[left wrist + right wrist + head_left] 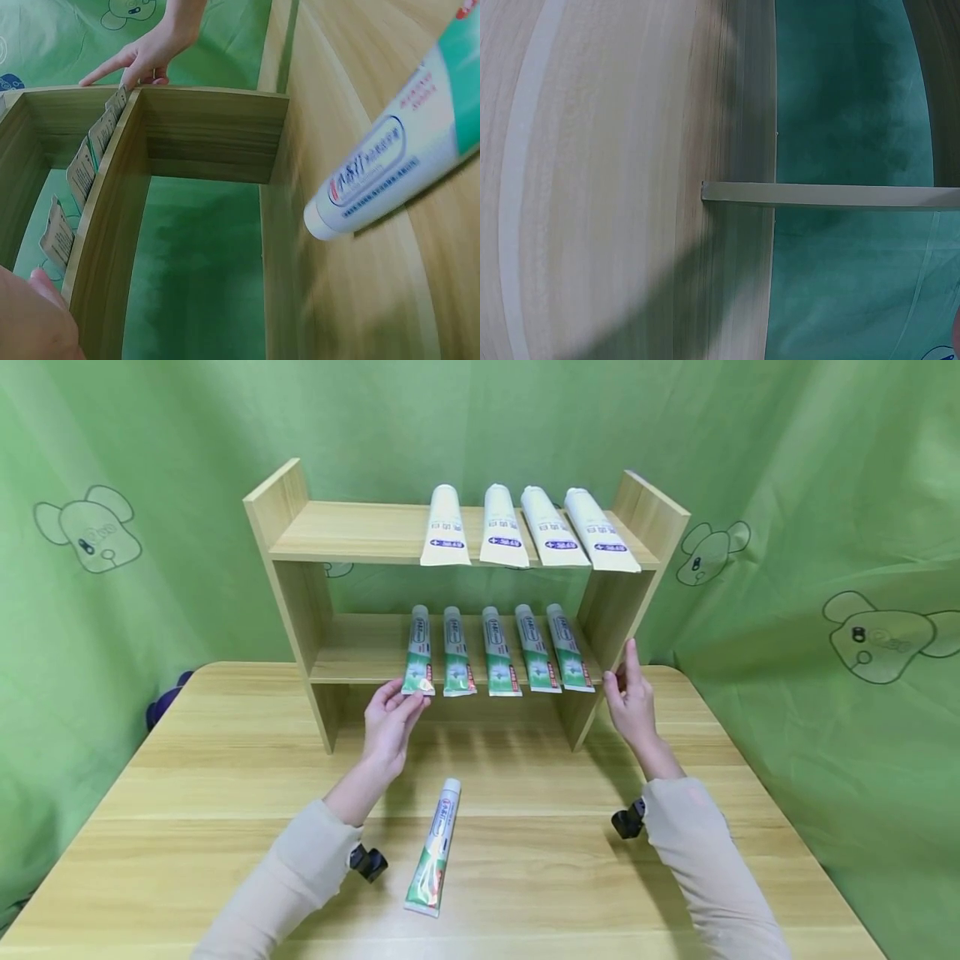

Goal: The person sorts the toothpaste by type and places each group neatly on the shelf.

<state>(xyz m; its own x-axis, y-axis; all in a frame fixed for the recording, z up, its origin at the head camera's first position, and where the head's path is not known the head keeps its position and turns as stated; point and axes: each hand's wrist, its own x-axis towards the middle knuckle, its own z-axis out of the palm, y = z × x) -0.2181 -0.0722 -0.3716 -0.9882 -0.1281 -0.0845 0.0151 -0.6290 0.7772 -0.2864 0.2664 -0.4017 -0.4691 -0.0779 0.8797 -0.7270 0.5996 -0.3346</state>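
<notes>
My left hand [387,727] pinches the bottom end of the leftmost green-and-white toothpaste tube [418,647] on the middle shelf. This tube lies with its cap toward the back, its flat end at the shelf's front edge. Several similar toothpaste tubes [495,652] lie in a row to its right. At the right side panel [643,581] of the wooden rack, my right hand [633,706] rests against the edge, index finger extended. Another green-and-white toothpaste tube [433,852] lies on the table in front, also seen large in the left wrist view.
Several white tubes [504,527] lie on the top shelf [352,531], toward its right half. The two-tier rack stands on a wooden table [225,810]. Green curtains [480,427] hang behind and at both sides.
</notes>
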